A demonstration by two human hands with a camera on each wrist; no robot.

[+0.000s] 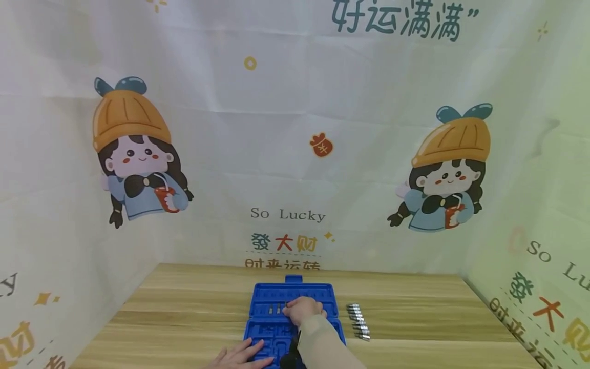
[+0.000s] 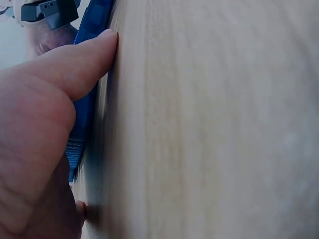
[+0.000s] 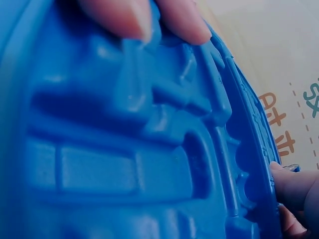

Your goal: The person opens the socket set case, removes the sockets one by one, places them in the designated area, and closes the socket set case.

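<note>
A blue plastic tool case (image 1: 258, 328) lies opened flat on the wooden table, its moulded recesses showing. Over the lid half, my right hand (image 1: 304, 310) pinches a small metal bit (image 3: 293, 168), mostly hidden by the fingers. Two small bits (image 1: 274, 309) sit in the lid just left of that hand. My left hand (image 1: 241, 354) rests with spread, straight fingers on the case's near left edge. In the left wrist view, the left thumb (image 2: 92, 62) lies along the blue case side. The left fingertips (image 3: 194, 30) touch the moulded tray at the top of the right wrist view.
To the right of the case, several silver sockets (image 1: 358, 320) lie in a row on the wooden table (image 1: 415, 328). A printed cloth (image 1: 286, 169) hangs behind and at both sides. A black wrist camera (image 2: 50, 12) sits on the right wrist.
</note>
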